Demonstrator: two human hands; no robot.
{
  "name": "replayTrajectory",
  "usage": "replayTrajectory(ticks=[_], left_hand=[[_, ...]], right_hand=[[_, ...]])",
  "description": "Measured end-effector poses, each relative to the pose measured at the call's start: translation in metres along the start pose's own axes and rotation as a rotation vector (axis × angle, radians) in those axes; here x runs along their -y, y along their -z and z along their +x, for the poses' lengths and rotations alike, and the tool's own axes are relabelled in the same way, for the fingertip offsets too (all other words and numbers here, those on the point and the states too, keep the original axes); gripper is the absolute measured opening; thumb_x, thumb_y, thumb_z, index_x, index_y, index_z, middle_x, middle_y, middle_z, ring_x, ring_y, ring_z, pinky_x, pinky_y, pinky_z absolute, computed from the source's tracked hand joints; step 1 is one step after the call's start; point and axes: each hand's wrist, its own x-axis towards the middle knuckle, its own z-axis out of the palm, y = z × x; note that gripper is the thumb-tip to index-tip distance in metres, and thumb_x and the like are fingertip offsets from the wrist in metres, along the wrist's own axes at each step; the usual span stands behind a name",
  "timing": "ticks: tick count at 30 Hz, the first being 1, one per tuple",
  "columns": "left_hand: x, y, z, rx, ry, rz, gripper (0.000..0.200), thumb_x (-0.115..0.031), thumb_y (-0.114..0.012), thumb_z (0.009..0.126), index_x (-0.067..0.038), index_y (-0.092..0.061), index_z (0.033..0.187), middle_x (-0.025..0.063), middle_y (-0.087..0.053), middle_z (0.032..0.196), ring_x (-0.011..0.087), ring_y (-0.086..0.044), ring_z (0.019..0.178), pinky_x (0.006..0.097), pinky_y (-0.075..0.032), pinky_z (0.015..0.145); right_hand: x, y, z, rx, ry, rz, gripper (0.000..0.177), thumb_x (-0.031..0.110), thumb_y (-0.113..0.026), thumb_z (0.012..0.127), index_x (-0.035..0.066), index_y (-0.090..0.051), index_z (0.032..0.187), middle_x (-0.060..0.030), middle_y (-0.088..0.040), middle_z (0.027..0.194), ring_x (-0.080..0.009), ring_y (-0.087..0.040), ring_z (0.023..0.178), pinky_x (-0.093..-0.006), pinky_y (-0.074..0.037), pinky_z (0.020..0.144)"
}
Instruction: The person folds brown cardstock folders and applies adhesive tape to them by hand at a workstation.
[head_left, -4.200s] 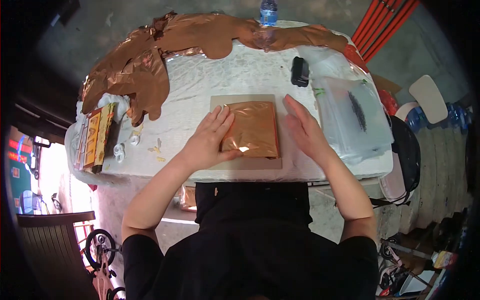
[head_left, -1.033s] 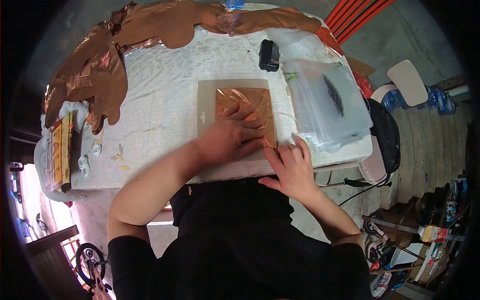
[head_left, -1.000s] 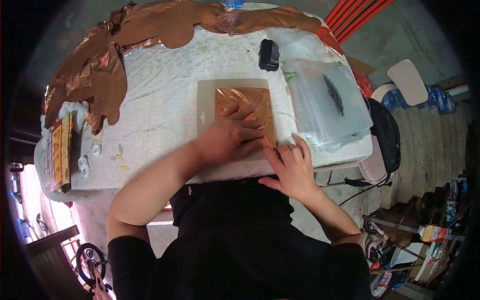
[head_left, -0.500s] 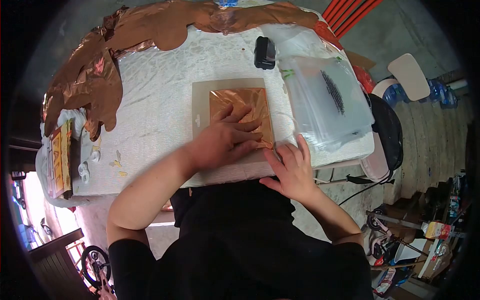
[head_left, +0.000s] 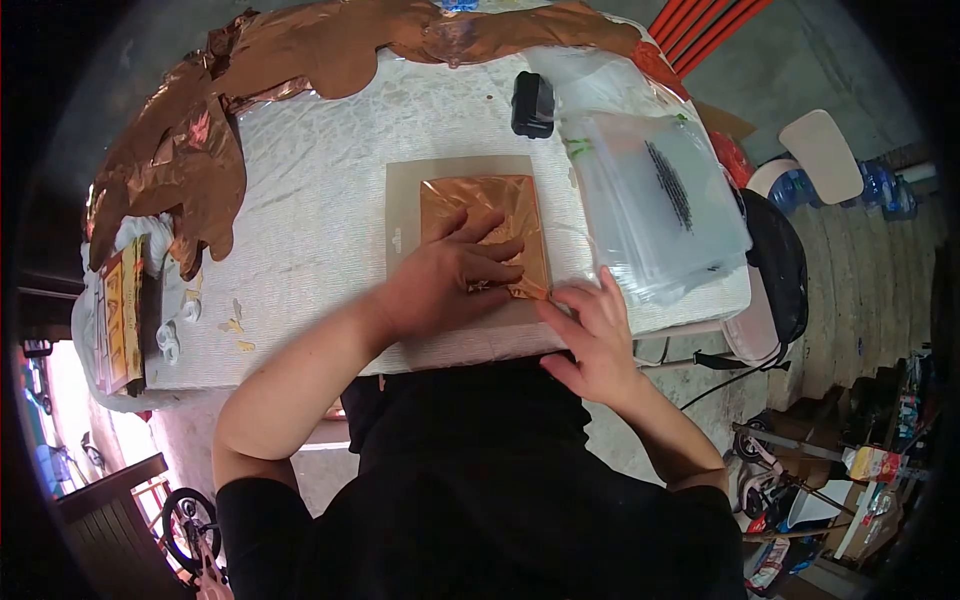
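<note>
My left hand [head_left: 455, 270] lies spread on a square of shiny copper-coloured foil film [head_left: 490, 200], pressing on its lower half and hiding part of it. Under the film is a flat greyish-beige board [head_left: 403, 200] with a small hang slot on its left side. My right hand [head_left: 595, 340] rests at the table's near edge with its fingers apart. Its index fingertip is close to the film's lower right corner; whether it touches cannot be made out. A stack of clear plastic bags [head_left: 640, 220] lies just beyond my right fingers.
Large crumpled copper foil pieces [head_left: 300, 50] line the far and left edges of the white-covered table [head_left: 310, 200]. A black case [head_left: 533, 105] sits at the back. Yellow printed packs [head_left: 122, 310] and white rolls [head_left: 168, 342] are at left. A chair with a black bag [head_left: 775, 260] stands right.
My right hand has shifted slightly right, away from the film's corner. My left hand stays on the film, nearly still.
</note>
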Motion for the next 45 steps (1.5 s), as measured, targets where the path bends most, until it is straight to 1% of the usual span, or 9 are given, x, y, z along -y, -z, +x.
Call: replayTrajectory(ticks=[3, 5, 8, 11, 21, 26, 29, 39, 45], left_hand=[[0.000, 0.002, 0.000, 0.020, 0.008, -0.028, 0.027, -0.018, -0.069, 0.084, -0.011, -0.071, 0.110, 0.0066, -0.057, 0.135, 0.0327, -0.030, 0.141, 0.0513, -0.015, 0.117], [0.000, 0.003, 0.000, 0.021, -0.033, -0.013, 0.027, -0.018, -0.069, 0.085, -0.010, -0.070, 0.111, 0.0069, -0.057, 0.135, 0.0333, -0.031, 0.141, 0.0507, -0.015, 0.117], [0.003, 0.000, 0.000, -0.003, -0.019, -0.046, 0.022, -0.022, -0.066, 0.086, -0.014, -0.072, 0.107, 0.0082, -0.058, 0.132, 0.0341, -0.033, 0.139, 0.0521, -0.015, 0.117], [0.002, 0.005, 0.001, 0.035, -0.056, -0.031, 0.023, -0.021, -0.065, 0.087, -0.014, -0.072, 0.108, 0.0094, -0.056, 0.134, 0.0340, -0.031, 0.140, 0.0523, -0.015, 0.117], [0.005, 0.017, 0.000, 0.174, -0.035, -0.053, 0.032, -0.018, -0.065, 0.088, -0.012, -0.066, 0.120, 0.0088, -0.049, 0.142, 0.0302, -0.022, 0.145, 0.0522, -0.012, 0.117], [0.006, 0.011, -0.003, 0.100, 0.074, -0.174, 0.029, -0.015, -0.065, 0.088, -0.008, -0.066, 0.116, 0.0104, -0.052, 0.140, 0.0303, -0.029, 0.142, 0.0507, -0.012, 0.118], [0.003, 0.009, -0.003, 0.040, 0.046, -0.185, 0.030, -0.013, -0.065, 0.088, -0.007, -0.066, 0.117, 0.0109, -0.053, 0.138, 0.0311, -0.032, 0.141, 0.0498, -0.013, 0.118], [0.007, 0.002, -0.003, 0.001, 0.041, -0.158, 0.023, -0.011, -0.069, 0.083, -0.005, -0.070, 0.105, 0.0125, -0.057, 0.133, 0.0317, -0.035, 0.139, 0.0488, -0.019, 0.116], [0.002, 0.000, -0.002, -0.048, 0.110, -0.157, 0.022, -0.010, -0.071, 0.082, -0.004, -0.070, 0.103, 0.0096, -0.062, 0.128, 0.0303, -0.036, 0.139, 0.0478, -0.020, 0.116]], right_hand=[[-0.004, 0.002, 0.003, -0.053, -0.015, 0.134, 0.058, 0.021, -0.078, 0.062, 0.003, -0.063, 0.115, -0.0126, -0.053, 0.116, -0.0330, -0.050, 0.110, -0.0564, -0.028, 0.109], [0.002, 0.003, 0.012, -0.130, -0.016, 0.037, 0.050, 0.022, -0.074, 0.072, 0.004, -0.062, 0.117, -0.0116, -0.054, 0.113, -0.0305, -0.051, 0.106, -0.0540, -0.032, 0.106], [0.000, 0.000, 0.018, -0.050, 0.060, -0.025, 0.052, 0.018, -0.076, 0.067, 0.002, -0.064, 0.114, -0.0127, -0.055, 0.113, -0.0342, -0.052, 0.106, -0.0509, -0.039, 0.100], [-0.003, -0.001, 0.017, -0.035, 0.100, -0.053, 0.050, 0.019, -0.075, 0.068, 0.002, -0.064, 0.114, -0.0129, -0.056, 0.112, -0.0344, -0.053, 0.104, -0.0485, -0.042, 0.098], [-0.006, 0.001, 0.019, -0.014, 0.095, -0.049, 0.045, 0.022, -0.076, 0.068, 0.001, -0.065, 0.107, -0.0121, -0.057, 0.107, -0.0313, -0.054, 0.101, -0.0496, -0.043, 0.101], [-0.005, 0.001, 0.020, -0.038, 0.095, -0.042, 0.044, 0.021, -0.076, 0.067, 0.001, -0.066, 0.104, -0.0120, -0.057, 0.108, -0.0310, -0.055, 0.100, -0.0509, -0.042, 0.101], [-0.006, 0.001, 0.020, -0.061, 0.106, -0.042, 0.043, 0.020, -0.076, 0.067, 0.001, -0.066, 0.104, -0.0119, -0.057, 0.108, -0.0308, -0.055, 0.099, -0.0513, -0.041, 0.102], [-0.006, 0.002, 0.021, -0.067, 0.101, -0.025, 0.040, 0.019, -0.077, 0.066, 0.002, -0.066, 0.101, -0.0115, -0.058, 0.106, -0.0310, -0.056, 0.098, -0.0512, -0.042, 0.101], [-0.007, 0.002, 0.021, -0.056, 0.105, -0.019, 0.039, 0.018, -0.077, 0.066, 0.002, -0.066, 0.100, -0.0113, -0.059, 0.106, -0.0309, -0.057, 0.098, -0.0512, -0.042, 0.101]])
